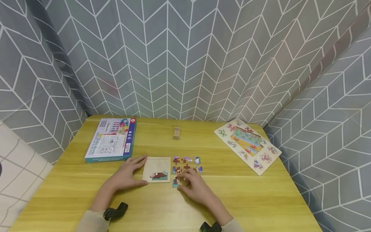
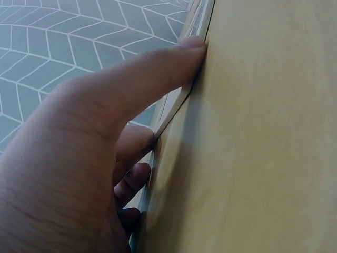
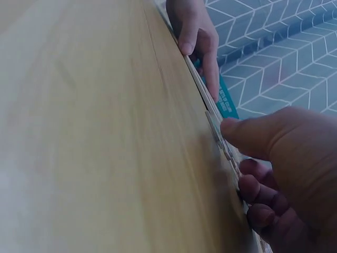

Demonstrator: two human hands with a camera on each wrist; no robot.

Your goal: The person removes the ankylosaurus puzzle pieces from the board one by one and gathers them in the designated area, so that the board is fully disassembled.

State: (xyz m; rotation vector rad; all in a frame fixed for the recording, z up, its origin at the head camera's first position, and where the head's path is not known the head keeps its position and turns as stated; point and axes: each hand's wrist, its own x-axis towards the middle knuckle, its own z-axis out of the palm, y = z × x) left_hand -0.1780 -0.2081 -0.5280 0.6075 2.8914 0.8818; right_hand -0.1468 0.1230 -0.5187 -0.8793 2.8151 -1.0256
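The right hand [image 1: 195, 187] pinches a loose puzzle piece [image 1: 175, 182] beside the small puzzle tray [image 1: 156, 169], which the left hand [image 1: 127, 175] steadies, fingers curled round its edge. The piece is best lifted clear of the neighbouring loose pieces [image 1: 187, 164] and kept flat. Farther off lie a blue box [image 1: 111, 140], a wooden block [image 1: 176, 133] and a peg puzzle board [image 1: 248, 145], none obstructing.

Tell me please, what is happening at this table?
A person sits at a yellow table doing a small jigsaw. The left hand holds the puzzle tray by its left edge; only a few pieces sit in it. The right hand touches the loose pieces beside the tray. A blue box, a wooden block and a peg puzzle board lie untouched farther back.
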